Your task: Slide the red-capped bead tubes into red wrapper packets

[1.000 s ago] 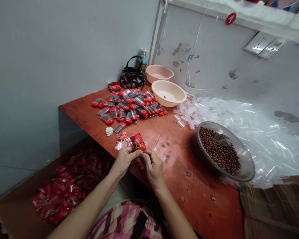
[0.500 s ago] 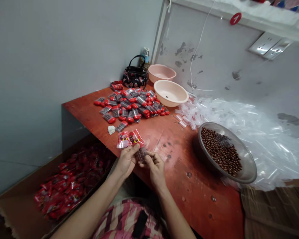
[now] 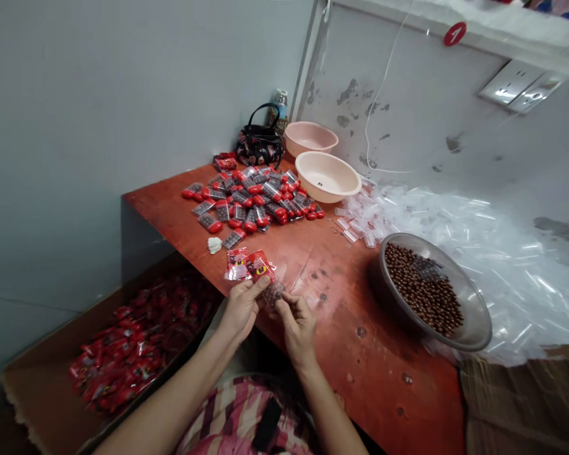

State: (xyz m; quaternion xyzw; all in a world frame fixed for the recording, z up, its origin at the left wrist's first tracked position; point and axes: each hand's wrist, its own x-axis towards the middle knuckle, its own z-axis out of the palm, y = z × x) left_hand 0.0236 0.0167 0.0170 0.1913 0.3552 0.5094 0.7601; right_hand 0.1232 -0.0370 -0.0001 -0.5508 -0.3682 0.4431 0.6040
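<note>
Red printed sachets [image 3: 258,265] stand fanned above my left hand [image 3: 239,309], just over the near edge of the red-brown table [image 3: 341,316]; I judge they are raised so their open ends face my other hand. The cardboard box [image 3: 38,392] of red packets sits low at my left, below the table edge, an easy drop from there; the drift of clear plastic sleeves [image 3: 478,234] lies along the wall at my right; the metal bowl of brown beads [image 3: 434,294] sits just in front of it, within my right arm's reach; the heap of red-capped bead cases [image 3: 251,199] lies further back, beside two pink basins [image 3: 327,175]. Both forearms come in from below, wrists close together; my left fingers are closed on the sachets with the thumb across them; my right hand [image 3: 298,319] pinches a small clear bead case [image 3: 272,294] in narrow fingertips, touching the sachets' lower edge.
</note>
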